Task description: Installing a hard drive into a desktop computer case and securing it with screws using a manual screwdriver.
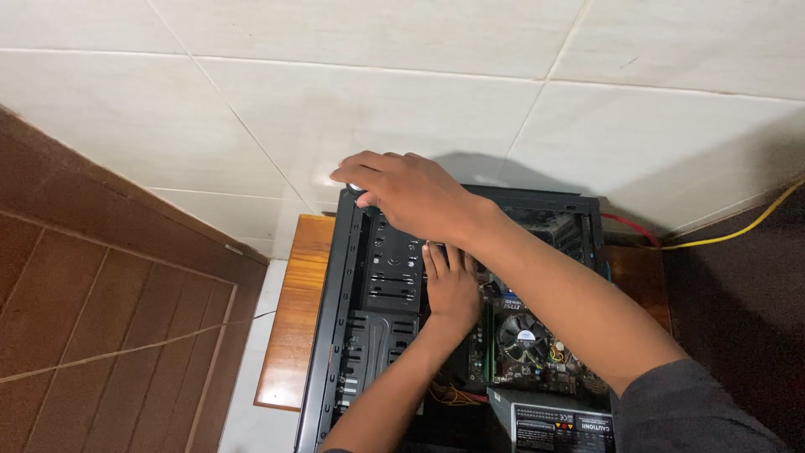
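Right hand point(411, 195) curled over the far left corner of the open computer case point(335, 335), fingers bent down around something small and dark at the rim — too hidden under the knuckles to identify, so whether held or merely covered could not be told. Left hand point(451, 289) laid flat and open inside the case, fingers together, palm pressed beside the perforated black drive cage point(390, 277), gripping nothing. Case of matte black sheet metal, boxy, lying on its side on a small table point(289, 335) of glossy reddish wood, covering most of the top and overhanging the near edge. Inside: a green-edged motherboard point(537, 344) with a round cooler fan point(521, 335), partly masked by the right forearm. Grey power supply point(553, 424) at the near edge, cut off by the frame. Yellow cable point(738, 228) and red cable point(629, 225) trailing off past the far right corner — ends out of sight. Smooth white tiles point(377, 109) behind.
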